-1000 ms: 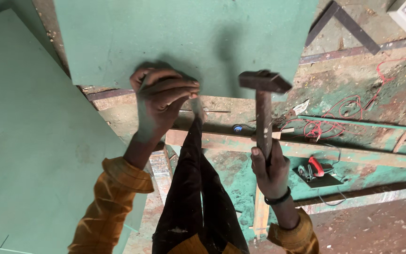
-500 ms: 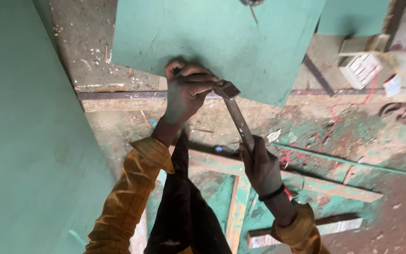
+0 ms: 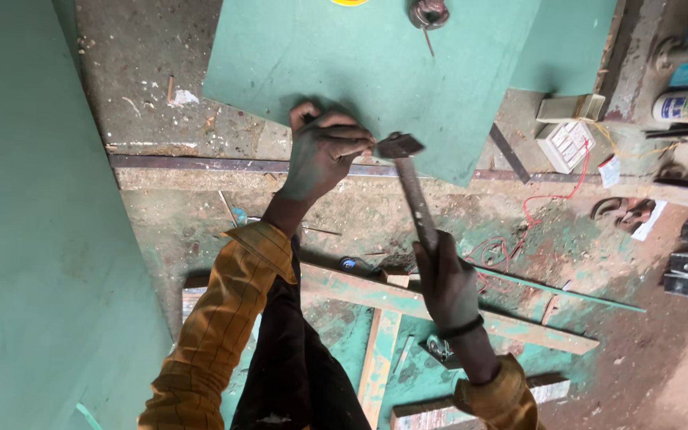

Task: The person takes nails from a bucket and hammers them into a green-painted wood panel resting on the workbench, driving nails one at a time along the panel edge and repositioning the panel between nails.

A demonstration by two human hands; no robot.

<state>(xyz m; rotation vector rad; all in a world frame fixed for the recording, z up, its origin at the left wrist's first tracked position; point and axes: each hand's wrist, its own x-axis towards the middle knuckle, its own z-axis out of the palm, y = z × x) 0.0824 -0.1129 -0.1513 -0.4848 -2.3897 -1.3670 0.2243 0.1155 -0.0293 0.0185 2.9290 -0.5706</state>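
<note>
The right hand (image 3: 447, 283) grips a hammer (image 3: 414, 195) low on its handle for reach, head against the left hand's (image 3: 324, 155) pinched fingers, apparently steadying something small, hidden. Both meet just below the green board's (image 3: 376, 72) lower edge.

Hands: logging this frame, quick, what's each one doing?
Left hand: closed, pinching something too small to tell.
Right hand: closed on hammer.

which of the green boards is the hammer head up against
The flat green board lying on the floor ahead, at its near edge; the hammer is clear of the large green panel at left.
</note>
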